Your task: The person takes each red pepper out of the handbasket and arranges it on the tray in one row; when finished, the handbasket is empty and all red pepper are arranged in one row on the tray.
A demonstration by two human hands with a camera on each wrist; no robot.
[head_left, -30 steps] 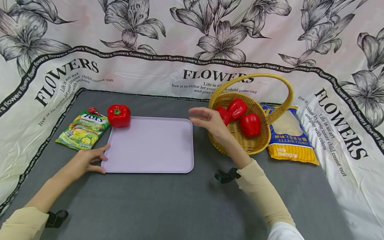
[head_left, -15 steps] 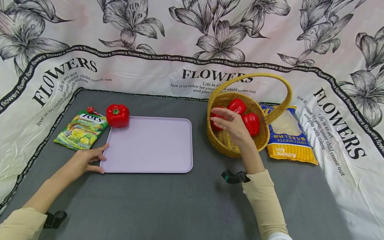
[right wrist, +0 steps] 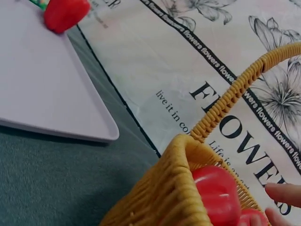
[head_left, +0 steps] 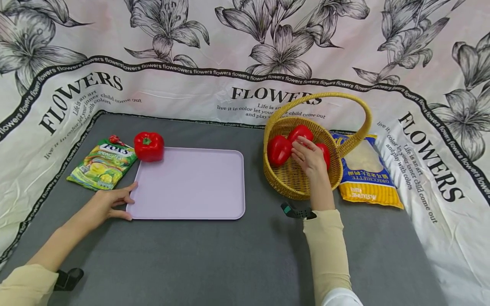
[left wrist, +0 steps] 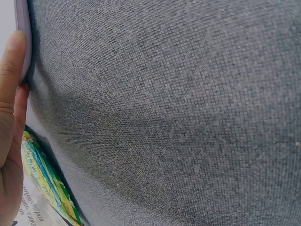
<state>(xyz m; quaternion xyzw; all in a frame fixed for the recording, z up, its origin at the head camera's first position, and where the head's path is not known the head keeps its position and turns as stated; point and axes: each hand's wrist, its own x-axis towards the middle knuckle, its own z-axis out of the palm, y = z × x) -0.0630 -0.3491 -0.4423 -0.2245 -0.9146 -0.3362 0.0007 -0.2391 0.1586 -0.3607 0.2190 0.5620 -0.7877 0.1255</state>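
Observation:
My left hand (head_left: 109, 204) touches the left edge of a pale lilac tray (head_left: 187, 185), thumb near the front corner and fingers spread farther up the side. In the left wrist view the thumb (left wrist: 14, 52) lies along the tray's rim. My right hand (head_left: 311, 159) reaches into a yellow wicker basket (head_left: 281, 185), fingers extended over the right-hand red bell pepper (head_left: 326, 155), which it partly covers. Two more red bell peppers, one at the left (head_left: 279, 151) and one at the back (head_left: 300, 133), lie in the basket. Another red bell pepper (head_left: 149, 146) sits at the tray's back left corner.
A green candy bag (head_left: 103, 165) lies left of the tray. Behind the basket, on the right, is a blue and yellow pasta bag (head_left: 367, 178). The basket's tall handle (head_left: 325, 96) arches above it. A grey cloth (head_left: 199, 259) covers the table, with flower-printed fabric behind.
My right hand has moved right, from beside the basket's left rim, across the left pepper, to the right-hand pepper. The left hand has stayed at the tray.

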